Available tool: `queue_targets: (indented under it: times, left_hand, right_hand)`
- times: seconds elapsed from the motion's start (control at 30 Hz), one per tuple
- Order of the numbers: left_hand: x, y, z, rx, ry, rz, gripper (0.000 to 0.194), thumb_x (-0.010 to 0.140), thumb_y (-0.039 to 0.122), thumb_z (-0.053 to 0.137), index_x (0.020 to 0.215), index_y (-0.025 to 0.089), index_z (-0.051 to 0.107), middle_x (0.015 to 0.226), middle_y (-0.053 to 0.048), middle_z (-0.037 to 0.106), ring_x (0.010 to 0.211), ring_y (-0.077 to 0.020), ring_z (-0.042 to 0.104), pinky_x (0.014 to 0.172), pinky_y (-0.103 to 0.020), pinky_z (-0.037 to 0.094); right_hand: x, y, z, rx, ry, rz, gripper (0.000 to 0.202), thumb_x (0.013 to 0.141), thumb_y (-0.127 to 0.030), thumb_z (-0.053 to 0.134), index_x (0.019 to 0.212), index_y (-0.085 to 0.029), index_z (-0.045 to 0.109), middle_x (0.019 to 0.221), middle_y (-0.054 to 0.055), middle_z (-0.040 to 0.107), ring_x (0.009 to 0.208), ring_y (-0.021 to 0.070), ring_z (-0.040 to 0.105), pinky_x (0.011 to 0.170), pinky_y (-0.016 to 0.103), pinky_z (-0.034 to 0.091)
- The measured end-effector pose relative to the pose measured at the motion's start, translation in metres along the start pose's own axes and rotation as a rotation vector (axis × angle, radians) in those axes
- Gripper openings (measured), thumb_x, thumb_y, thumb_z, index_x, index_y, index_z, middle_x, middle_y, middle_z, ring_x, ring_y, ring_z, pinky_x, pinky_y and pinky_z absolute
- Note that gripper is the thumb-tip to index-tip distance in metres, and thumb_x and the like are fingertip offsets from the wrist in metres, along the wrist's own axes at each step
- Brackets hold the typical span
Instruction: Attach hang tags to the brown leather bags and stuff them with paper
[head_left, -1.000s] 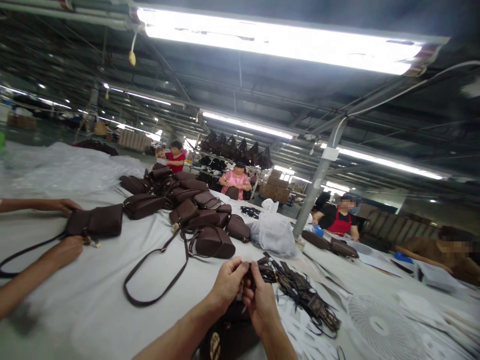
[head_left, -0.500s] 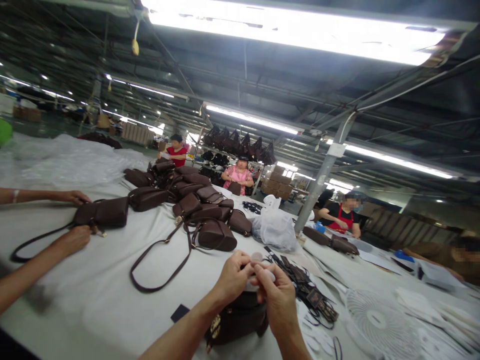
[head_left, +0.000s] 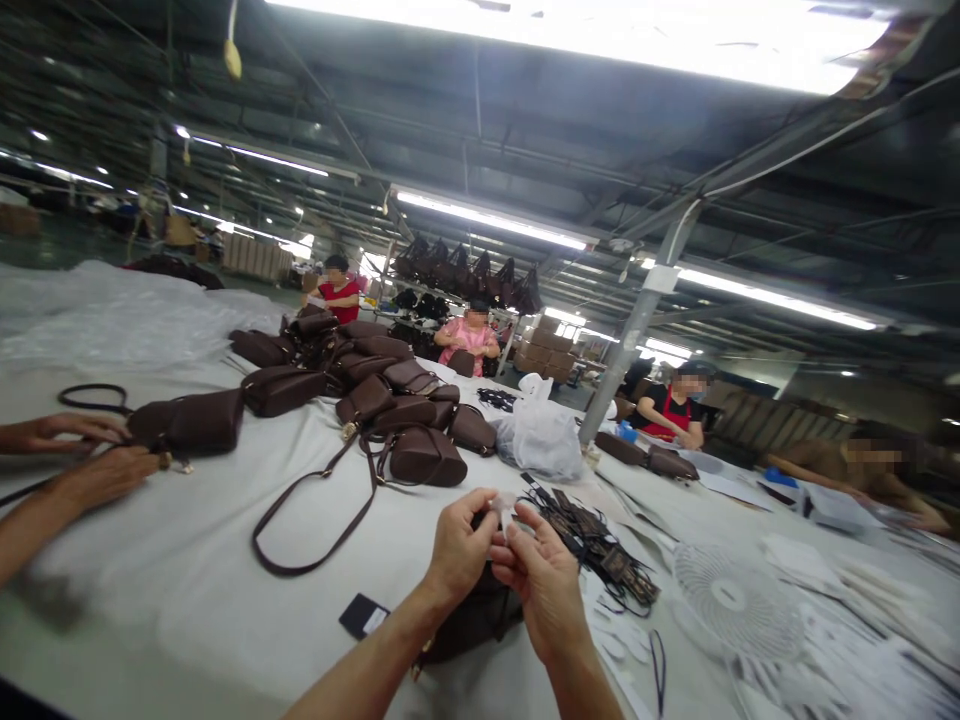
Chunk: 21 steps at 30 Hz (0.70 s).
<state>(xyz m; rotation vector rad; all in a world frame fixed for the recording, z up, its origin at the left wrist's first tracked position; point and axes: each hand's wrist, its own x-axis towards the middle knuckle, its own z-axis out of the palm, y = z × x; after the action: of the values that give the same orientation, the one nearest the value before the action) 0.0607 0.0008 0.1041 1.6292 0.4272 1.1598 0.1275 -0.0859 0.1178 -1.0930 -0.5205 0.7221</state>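
Both my hands meet over a dark brown bag (head_left: 472, 632) that lies on the white-covered table and is largely hidden beneath them. My left hand (head_left: 459, 550) is closed, with its thumb and fingertips pinching a small, thin white piece (head_left: 505, 512). My right hand (head_left: 544, 585) grips the same piece from the other side, its fingers curled. A dark bit shows beside my left fingertips; I cannot tell what it belongs to. Left of my forearm lies a black card tag (head_left: 364, 616) with a white label. Black hang tags (head_left: 600, 545) with cords are piled beyond my right hand.
A co-worker's hands (head_left: 90, 455) at left handle a brown bag (head_left: 191, 420). Brown bags (head_left: 375, 370) are heaped ahead, one strap (head_left: 300, 572) looping towards me. Right stand a white plastic bag (head_left: 540, 435), a metal post (head_left: 622, 355), a white fan (head_left: 731, 595) and white cut pieces (head_left: 615, 630).
The view has tilted down slightly. My fingers have shifted on the white piece, which now shows between both hands. At left, the co-worker's hands have moved closer together by their bag.
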Motion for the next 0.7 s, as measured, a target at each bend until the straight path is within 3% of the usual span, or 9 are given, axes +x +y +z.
queue_targets:
  times: [0.17, 0.37, 0.57, 0.7]
  left_hand:
    - [0.0, -0.008, -0.004, 0.019, -0.064, 0.064, 0.027, 0.084, 0.026, 0.052, 0.104, 0.019, 0.069, 0.102, -0.006, 0.071, 0.093, -0.0197, 0.063, 0.088, -0.029, 0.047]
    - [0.001, -0.013, -0.008, 0.078, -0.141, 0.178, 0.028, 0.087, 0.023, 0.049, 0.106, 0.021, 0.069, 0.105, -0.007, 0.07, 0.096, -0.0203, 0.063, 0.089, -0.03, 0.048]
    - [-0.001, -0.02, -0.01, 0.062, -0.157, 0.265, 0.026, 0.085, 0.016, 0.05, 0.103, 0.02, 0.068, 0.094, -0.004, 0.07, 0.084, -0.016, 0.064, 0.08, -0.026, 0.049]
    - [-0.004, -0.024, -0.008, 0.044, -0.087, 0.258, 0.019, 0.085, 0.015, 0.051, 0.099, 0.019, 0.063, 0.086, -0.002, 0.067, 0.078, -0.014, 0.062, 0.074, -0.023, 0.048]
  right_hand:
    - [0.003, -0.003, 0.004, 0.079, -0.051, -0.008, 0.082, 0.056, -0.041, 0.086, 0.123, -0.017, 0.045, 0.062, -0.002, 0.066, 0.047, 0.008, 0.057, 0.043, 0.014, 0.043]
    - [0.012, -0.002, 0.004, 0.074, -0.048, -0.011, 0.056, 0.059, -0.037, 0.083, 0.101, -0.019, 0.051, 0.061, -0.004, 0.063, 0.045, 0.0053, 0.053, 0.041, 0.012, 0.041]
    - [0.015, -0.006, -0.007, -0.057, -0.142, -0.035, 0.052, 0.059, -0.044, 0.084, 0.087, -0.02, 0.048, 0.063, -0.003, 0.065, 0.045, 0.0054, 0.054, 0.038, 0.012, 0.042]
    - [0.014, -0.008, -0.012, -0.12, -0.215, -0.024, 0.049, 0.062, -0.045, 0.083, 0.085, -0.02, 0.047, 0.064, -0.004, 0.065, 0.046, 0.0053, 0.054, 0.04, 0.013, 0.044]
